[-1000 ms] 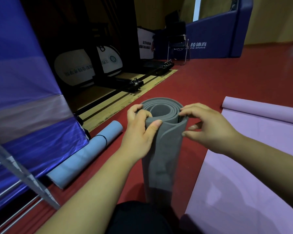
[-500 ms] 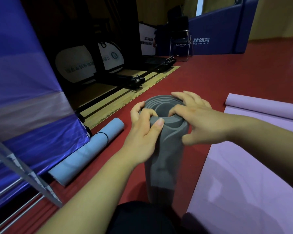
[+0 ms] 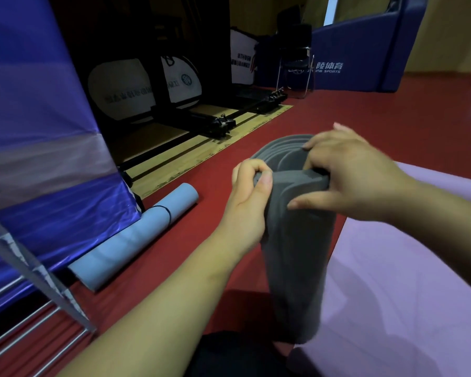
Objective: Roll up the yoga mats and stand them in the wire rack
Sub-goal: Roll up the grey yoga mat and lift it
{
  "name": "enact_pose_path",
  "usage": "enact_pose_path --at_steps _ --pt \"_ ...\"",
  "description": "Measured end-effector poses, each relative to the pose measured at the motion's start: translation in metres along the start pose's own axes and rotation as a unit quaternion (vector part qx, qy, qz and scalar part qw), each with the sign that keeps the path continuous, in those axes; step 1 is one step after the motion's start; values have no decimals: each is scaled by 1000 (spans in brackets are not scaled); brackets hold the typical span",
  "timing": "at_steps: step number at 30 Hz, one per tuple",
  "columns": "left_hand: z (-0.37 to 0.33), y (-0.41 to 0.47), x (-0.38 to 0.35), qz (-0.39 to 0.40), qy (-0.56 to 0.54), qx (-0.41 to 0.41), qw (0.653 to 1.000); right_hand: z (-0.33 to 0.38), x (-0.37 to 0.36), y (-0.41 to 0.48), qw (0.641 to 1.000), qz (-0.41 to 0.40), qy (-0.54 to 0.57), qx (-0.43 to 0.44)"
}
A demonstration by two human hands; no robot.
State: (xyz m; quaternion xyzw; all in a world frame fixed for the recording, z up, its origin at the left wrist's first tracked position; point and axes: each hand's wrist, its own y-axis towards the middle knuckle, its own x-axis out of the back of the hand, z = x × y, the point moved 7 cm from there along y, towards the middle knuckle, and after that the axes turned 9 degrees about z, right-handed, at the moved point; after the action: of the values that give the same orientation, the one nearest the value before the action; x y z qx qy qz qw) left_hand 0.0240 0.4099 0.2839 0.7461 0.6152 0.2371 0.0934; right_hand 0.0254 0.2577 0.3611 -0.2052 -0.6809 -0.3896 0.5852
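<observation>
A rolled grey yoga mat (image 3: 297, 257) stands upright on the red floor in front of me. My left hand (image 3: 249, 197) grips its top edge on the left, thumb over the outer flap. My right hand (image 3: 348, 175) holds the top on the right, fingers curled into the roll's open end and thumb along the outside. A purple mat (image 3: 397, 281) lies unrolled on the floor to the right. A light blue rolled mat (image 3: 131, 240), bound with a black band, lies on the floor at the left. Metal bars of a rack (image 3: 25, 330) show at the lower left.
A blue and white sheet (image 3: 38, 148) hangs over the frame at the left. Behind it stand dark equipment, white banners (image 3: 120, 91) and a wooden platform (image 3: 196, 151). A chair (image 3: 297, 66) and a blue padded barrier (image 3: 365, 58) stand at the back. My dark-clothed knee (image 3: 237, 355) is below.
My right hand went from the mat's right rim onto the top, then slid back right with fingers tucked into the roll. My left hand kept its grip.
</observation>
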Motion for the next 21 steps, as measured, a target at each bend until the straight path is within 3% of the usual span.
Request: enact_pose_path --at_steps 4,8,14,18,21 --pt "42 2 1 4 -188 63 980 16 4 25 989 73 -126 16" --pt "108 -41 23 8 -294 168 941 51 -75 45 960 204 -188 39" --pt "231 -165 127 -220 -112 329 911 136 -232 67 940 276 -147 137" --pt "294 -259 160 -231 13 402 886 195 -310 76 915 325 -128 200" --pt "337 -322 162 -182 58 477 858 207 -348 82 911 340 -116 201"
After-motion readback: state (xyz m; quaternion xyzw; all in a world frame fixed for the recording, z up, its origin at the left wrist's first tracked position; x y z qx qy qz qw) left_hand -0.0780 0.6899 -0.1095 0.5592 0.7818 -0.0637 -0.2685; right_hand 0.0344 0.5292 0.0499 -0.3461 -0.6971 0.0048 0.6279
